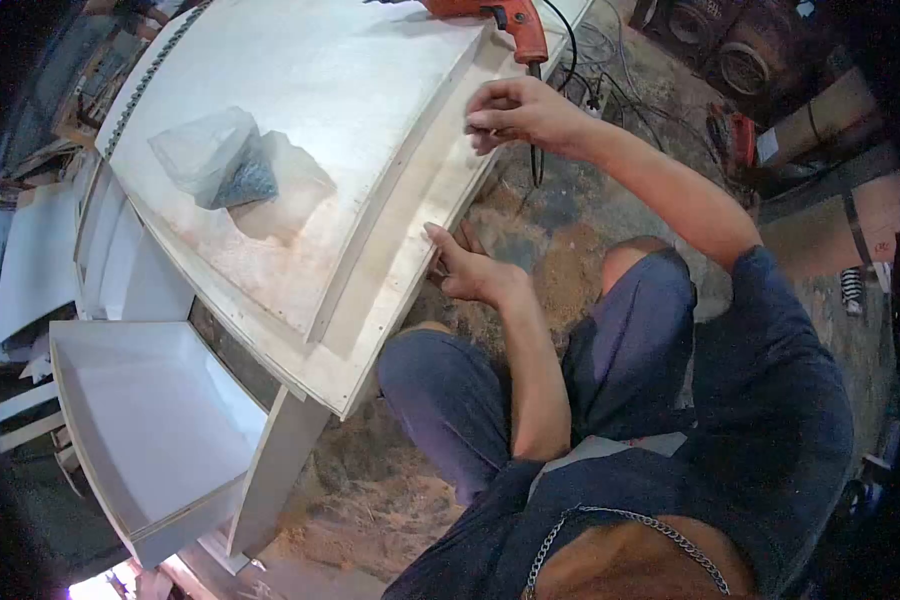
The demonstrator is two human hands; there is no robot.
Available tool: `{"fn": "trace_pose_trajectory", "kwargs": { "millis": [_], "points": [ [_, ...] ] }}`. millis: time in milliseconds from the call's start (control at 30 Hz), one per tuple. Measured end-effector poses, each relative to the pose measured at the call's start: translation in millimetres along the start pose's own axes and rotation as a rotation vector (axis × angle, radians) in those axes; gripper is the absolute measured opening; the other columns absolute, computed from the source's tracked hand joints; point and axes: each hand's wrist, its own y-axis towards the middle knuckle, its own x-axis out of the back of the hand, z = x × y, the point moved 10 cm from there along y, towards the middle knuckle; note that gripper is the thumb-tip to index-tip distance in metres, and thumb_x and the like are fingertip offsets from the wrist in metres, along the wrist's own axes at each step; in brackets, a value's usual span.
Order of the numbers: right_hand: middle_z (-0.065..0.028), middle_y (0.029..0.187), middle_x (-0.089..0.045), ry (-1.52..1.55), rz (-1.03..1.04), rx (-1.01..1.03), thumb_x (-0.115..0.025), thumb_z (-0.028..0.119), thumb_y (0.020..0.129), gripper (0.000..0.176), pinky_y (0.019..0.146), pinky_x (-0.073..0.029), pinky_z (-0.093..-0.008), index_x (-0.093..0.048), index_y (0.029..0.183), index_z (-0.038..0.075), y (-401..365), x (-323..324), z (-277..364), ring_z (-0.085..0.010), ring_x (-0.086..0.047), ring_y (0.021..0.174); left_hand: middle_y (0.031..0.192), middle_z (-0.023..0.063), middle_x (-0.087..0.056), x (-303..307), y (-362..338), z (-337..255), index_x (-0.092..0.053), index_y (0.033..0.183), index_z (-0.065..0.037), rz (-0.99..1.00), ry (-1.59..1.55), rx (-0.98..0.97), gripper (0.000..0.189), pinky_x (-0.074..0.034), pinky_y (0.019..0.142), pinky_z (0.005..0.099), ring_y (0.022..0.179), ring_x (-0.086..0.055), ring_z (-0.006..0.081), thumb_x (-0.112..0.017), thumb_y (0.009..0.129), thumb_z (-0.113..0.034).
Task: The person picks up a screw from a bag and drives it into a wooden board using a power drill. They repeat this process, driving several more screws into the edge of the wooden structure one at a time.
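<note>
A pale wooden panel (370, 260) with a raised strip along its near side stretches out in front of me. My left hand (470, 275) grips its near edge, thumb on top and fingers partly hidden below. Above the same edge, farther along, is my right hand (525, 118), its fingers curled together; whatever they may hold is too small to make out. Just beyond that hand, an orange power drill (515, 22) rests on the panel, its black cord hanging over the edge. An opened clear plastic bag (195, 155) holding small dark pieces (250, 180) lies on the panel.
A white-lined wooden drawer-like box (155, 420) stands at the lower left, beside an upright board (275, 475). Tangled cables (610, 75) lie on the dusty floor (370, 500). Speaker-like boxes (745, 60) and cardboard (820, 240) are at the right.
</note>
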Motion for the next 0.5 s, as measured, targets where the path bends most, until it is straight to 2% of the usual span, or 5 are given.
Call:
{"fn": "trace_pose_trajectory", "kwargs": {
  "millis": [33, 67, 200, 267, 500],
  "points": [
    [-0.0058, 0.083, -0.062, 0.036, -0.03, -0.017, -0.061, 0.014, 0.083, 0.018, 0.071, -0.052, -0.0288, -0.056, 0.095, 0.001, -7, 13, -10, -0.014, -0.062, 0.075, 0.105, 0.0144, -0.049, -3, -4, -10, -0.042, 0.103, 0.002, 0.049, 0.006, -0.09, 0.041, -0.052, 0.081, 0.03, 0.097, -0.053, 0.0232, -0.067, 0.079, -0.021],
    [-0.0058, 0.084, -0.062, 0.075, -0.059, -0.034, -0.061, 0.013, 0.083, 0.019, 0.071, -0.052, -0.0289, -0.056, 0.096, 0.001, -15, 23, -22, -0.0144, -0.062, 0.076, 0.098, 0.0107, -0.052, -5, -7, -11, -0.046, 0.095, -0.001, 0.052, -0.027, -0.119, 0.03, -0.053, 0.076, 0.0291, 0.091, -0.054, 0.0181, -0.067, 0.079, -0.016],
    [-0.0059, 0.085, -0.063, 0.085, -0.102, 0.007, -0.062, 0.012, 0.081, 0.02, 0.071, -0.052, -0.0282, -0.057, 0.097, 0.001, -30, 40, -26, -0.015, -0.063, 0.076, 0.099, 0.0084, -0.053, -7, 1, 7, -0.048, 0.094, -0.004, 0.117, -0.033, -0.099, 0.027, -0.051, 0.078, 0.0257, 0.092, -0.054, 0.0171, -0.067, 0.079, -0.015],
    [-0.0061, 0.085, -0.063, 0.088, -0.101, 0.009, -0.063, 0.012, 0.081, 0.02, 0.071, -0.052, -0.0278, -0.057, 0.097, 0.001, -35, 44, -23, -0.0147, -0.063, 0.076, 0.111, 0.0145, -0.045, -14, 2, 18, -0.042, 0.107, 0.003, 0.181, 0.0, -0.037, 0.043, -0.044, 0.093, 0.0309, 0.109, -0.045, 0.0246, -0.065, 0.081, -0.021],
    [-0.0068, 0.085, -0.064, -0.005, -0.19, -0.014, -0.065, 0.011, 0.079, 0.021, 0.069, -0.051, -0.0263, -0.06, 0.097, 0.0, -71, 73, -26, -0.0124, -0.062, 0.075, 0.116, 0.0152, -0.042, -22, 1, 13, -0.037, 0.117, 0.007, 0.177, 0.024, 0.046, 0.05, -0.042, 0.095, 0.0333, 0.11, -0.044, 0.0265, -0.062, 0.083, -0.019]
  ]
}}
